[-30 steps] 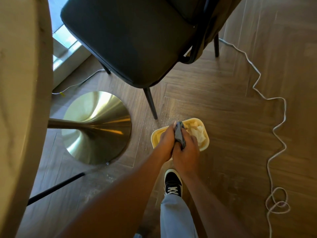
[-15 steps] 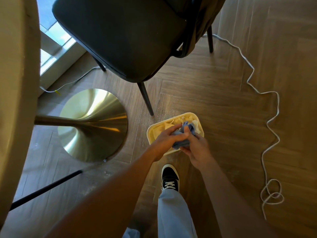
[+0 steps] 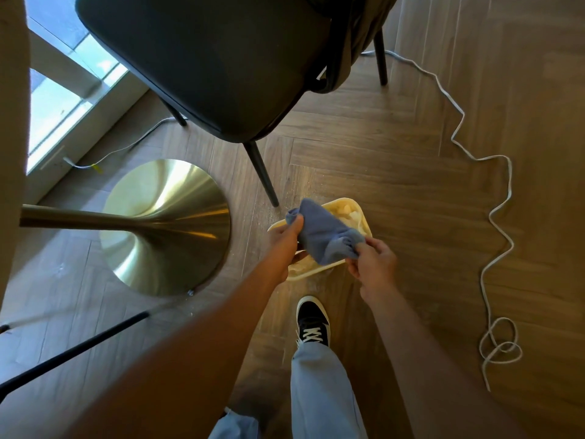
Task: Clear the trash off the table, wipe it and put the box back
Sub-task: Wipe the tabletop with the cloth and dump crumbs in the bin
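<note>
At the far left the edge of the surface (image 3: 12, 122) is showing, with its brass base (image 3: 164, 226) standing on the floor (image 3: 395, 185) beneath. Moving right, the left hand (image 3: 285, 242) is pinching one end of a blue cloth (image 3: 323, 236), and the right hand (image 3: 373, 264) is gripping the bunched other end, so the cloth is hanging stretched between the hands above a cream bin (image 3: 364, 217) sitting on the floor near a chair leg (image 3: 262, 175). Crumpled paper is lying in the bin. The step in hand is probably shaking or opening out the cloth over the bin. The next move is calling for carrying the cloth to the surface for wiping. The box is not showing here.
</note>
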Available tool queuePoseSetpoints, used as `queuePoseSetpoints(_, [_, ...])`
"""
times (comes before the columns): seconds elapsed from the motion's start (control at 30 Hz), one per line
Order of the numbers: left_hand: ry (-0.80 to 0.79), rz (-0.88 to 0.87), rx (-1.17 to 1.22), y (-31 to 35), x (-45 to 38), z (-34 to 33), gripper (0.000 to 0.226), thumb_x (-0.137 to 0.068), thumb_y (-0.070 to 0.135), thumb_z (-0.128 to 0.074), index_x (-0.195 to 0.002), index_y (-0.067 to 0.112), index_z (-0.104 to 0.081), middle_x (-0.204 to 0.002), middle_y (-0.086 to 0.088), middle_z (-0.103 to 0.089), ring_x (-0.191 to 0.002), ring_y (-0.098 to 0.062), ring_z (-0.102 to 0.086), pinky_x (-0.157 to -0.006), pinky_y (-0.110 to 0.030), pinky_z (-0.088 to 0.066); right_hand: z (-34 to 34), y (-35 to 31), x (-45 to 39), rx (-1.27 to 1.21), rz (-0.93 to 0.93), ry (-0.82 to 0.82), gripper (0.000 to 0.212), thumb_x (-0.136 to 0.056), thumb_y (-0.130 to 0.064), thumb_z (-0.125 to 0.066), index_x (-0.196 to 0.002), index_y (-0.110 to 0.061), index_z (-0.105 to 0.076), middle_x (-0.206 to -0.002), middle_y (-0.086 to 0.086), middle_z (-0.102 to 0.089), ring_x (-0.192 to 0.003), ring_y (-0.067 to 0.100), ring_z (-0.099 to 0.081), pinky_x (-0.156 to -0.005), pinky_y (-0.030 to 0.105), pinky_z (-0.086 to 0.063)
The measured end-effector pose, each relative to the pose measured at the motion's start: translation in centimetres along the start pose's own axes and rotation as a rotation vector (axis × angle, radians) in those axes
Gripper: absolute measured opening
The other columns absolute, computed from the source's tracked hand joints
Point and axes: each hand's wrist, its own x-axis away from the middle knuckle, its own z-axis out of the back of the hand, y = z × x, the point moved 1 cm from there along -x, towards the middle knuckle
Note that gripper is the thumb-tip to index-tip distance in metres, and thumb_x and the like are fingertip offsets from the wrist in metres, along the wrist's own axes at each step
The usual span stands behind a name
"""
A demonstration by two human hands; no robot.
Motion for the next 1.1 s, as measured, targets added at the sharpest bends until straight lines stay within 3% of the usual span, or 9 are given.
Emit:
queuePoseSetpoints(0.1, [0.091, 0.045, 0.0, 0.0, -0.6, 0.2, 0.035, -0.096, 0.032, -0.053, -0.113, 0.001, -0.056, -0.113, -0.018, -0.062, -0.102, -0.03, -0.064, -0.09, -0.043, -0.054, 0.4, 0.8, -0.6, 0.158, 0.031, 0.053, 0.032, -0.097, -0.02, -0.047, -0.127, -0.028, -0.053, -0.117, 0.008, -0.059, -0.095, 0.019, -0.06, -0.072, 0.032, -0.054])
queuePoseSetpoints(0.23, [-0.004, 0.045, -0.04, -0.6, -0.6, 0.0, 0.012, -0.095, 0.023, -0.056, -0.098, 0.012, -0.055, -0.105, -0.015, -0.065, -0.085, -0.021, -0.065, -0.072, -0.034, -0.056, 0.4, 1.5, 0.1, 0.669, 0.551, -0.082, 0.055, -0.091, -0.015, -0.052, -0.141, -0.034, -0.038, -0.146, 0.0, -0.033, -0.124, 0.014, -0.041, -0.097, 0.039, -0.047])
queuePoseSetpoints(0.37, [0.041, 0.019, -0.044, -0.3, -0.3, -0.1, 0.045, -0.091, 0.013, -0.057, -0.133, 0.015, -0.041, -0.099, -0.012, -0.064, -0.089, -0.028, -0.067, -0.076, -0.043, -0.059, -0.9, 2.7, 0.5, 1.188, 0.824, -0.327, 0.066, -0.086, -0.029, -0.064, -0.144, -0.033, -0.033, -0.15, -0.004, -0.029, -0.141, 0.019, -0.023, -0.112, 0.044, -0.028])
queuePoseSetpoints(0.43, [0.018, 0.012, -0.06, 0.2, -0.1, 0.1, 0.064, -0.09, 0.008, -0.054, -0.147, 0.024, -0.027, -0.1, -0.01, -0.062, -0.091, -0.03, -0.068, -0.075, -0.045, -0.059, -1.0, 2.6, -0.1, 1.18, 0.867, -0.253, 0.051, -0.088, -0.028, -0.059, -0.137, -0.027, -0.045, -0.135, 0.001, -0.05, -0.133, 0.024, -0.039, -0.108, 0.049, -0.032])
queuePoseSetpoints(0.53, [0.004, -0.167, 0.073, -1.3, 0.1, 1.0, 0.057, -0.096, -0.005, -0.029, -0.148, 0.017, -0.024, -0.121, -0.01, -0.058, -0.097, -0.017, -0.062, -0.073, -0.02, -0.056, -0.4, 2.1, -0.7, 1.029, 0.937, -0.085, 0.026, -0.091, -0.017, -0.053, -0.114, -0.018, -0.064, -0.101, 0.002, -0.066, -0.097, 0.022, -0.061, -0.087, 0.046, -0.048])
queuePoseSetpoints(0.6, [-0.048, -0.079, -0.113, -1.4, 0.0, 0.9, 0.045, -0.097, -0.004, -0.026, -0.136, 0.014, -0.041, -0.123, -0.009, -0.059, -0.103, -0.019, -0.063, -0.086, -0.027, -0.053, -0.4, 1.9, -0.8, 1.025, 0.97, -0.061, 0.028, -0.09, -0.015, -0.053, -0.116, -0.016, -0.064, -0.103, 0.002, -0.066, -0.094, 0.019, -0.061, -0.085, 0.044, -0.05])
queuePoseSetpoints(0.73, [-0.164, -0.13, -0.329, 1.1, 1.1, 2.8, 0.031, -0.092, 0.006, -0.047, -0.106, 0.025, -0.067, -0.11, -0.013, -0.064, -0.091, -0.023, -0.067, -0.081, -0.038, -0.056, -0.7, 1.3, -1.0, 0.987, 0.95, -0.025, 0.029, -0.091, -0.015, -0.051, -0.118, -0.015, -0.062, -0.105, 0.004, -0.06, -0.094, 0.021, -0.057, -0.083, 0.046, -0.05])
queuePoseSetpoints(0.87, [-0.17, -0.442, -0.748, 0.6, 0.4, 3.2, 0.044, -0.08, 0.002, -0.065, -0.121, 0.018, -0.062, -0.104, -0.008, -0.065, -0.088, -0.016, -0.064, -0.079, -0.029, -0.055, -0.6, 0.1, -1.3, 1.013, 0.954, -0.045, 0.027, -0.093, -0.021, -0.052, -0.118, -0.016, -0.062, -0.105, 0.003, -0.06, -0.095, 0.02, -0.058, -0.083, 0.043, -0.05])
queuePoseSetpoints(1.1, [0.106, -0.661, -0.907, 1.1, 0.1, 3.3, 0.023, -0.09, 0.014, -0.062, -0.112, 0.012, -0.069, -0.113, -0.011, -0.048, -0.103, -0.012, -0.039, -0.083, -0.008, -0.034, -0.5, -2.7, -1.9, 1.256, 1.113, -0.062, 0.021, -0.093, -0.02, -0.053, -0.108, -0.013, -0.066, -0.095, 0.008, -0.061, -0.084, 0.023, -0.057, -0.068, 0.032, -0.042])
